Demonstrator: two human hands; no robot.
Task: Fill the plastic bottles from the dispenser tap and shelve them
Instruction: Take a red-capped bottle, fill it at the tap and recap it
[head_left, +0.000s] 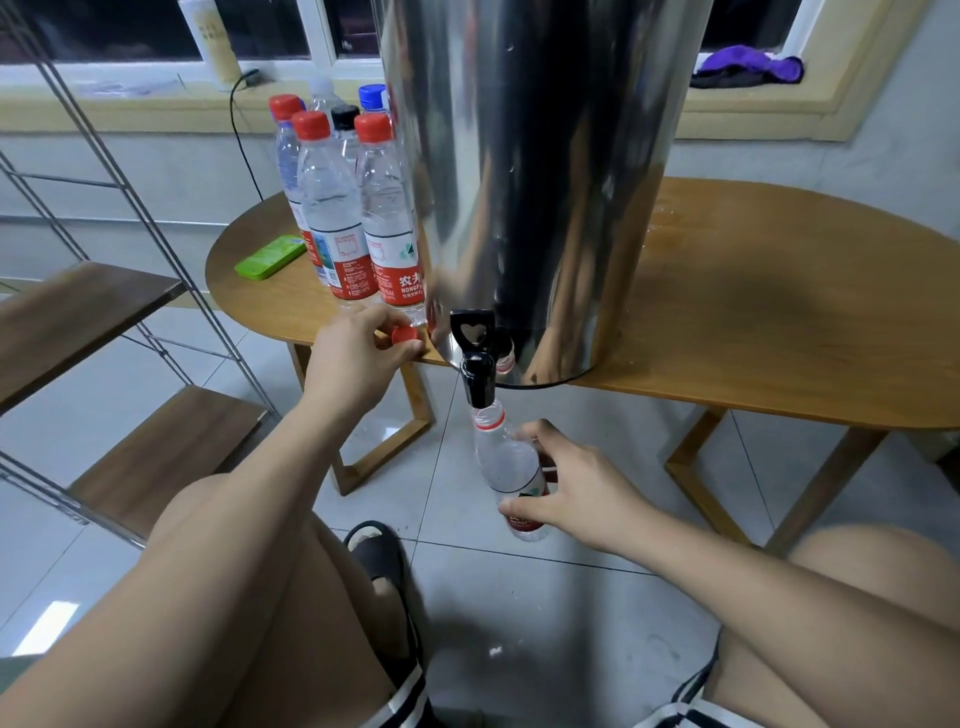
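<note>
Tabletop (753, 312): six capped bottles (332, 208); one bottle (506, 462) under tap (477, 374)

Only thing I can actually read is on the red-capped bottle (387, 208) standing on the table (753, 312) just left of the steel dispenser (519, 182). Its red label band has big white Chinese characters, 农 and part of another, with "NONGF" underneath before the dispenser cuts it off. The second bottle (332, 208) to its left has print too tiny to read. The open bottle (506, 462) in my right hand (576, 499) has a blurred label. The cream tube (213, 41) on the far windowsill (130, 85) has vertical writing, unreadable.
</note>
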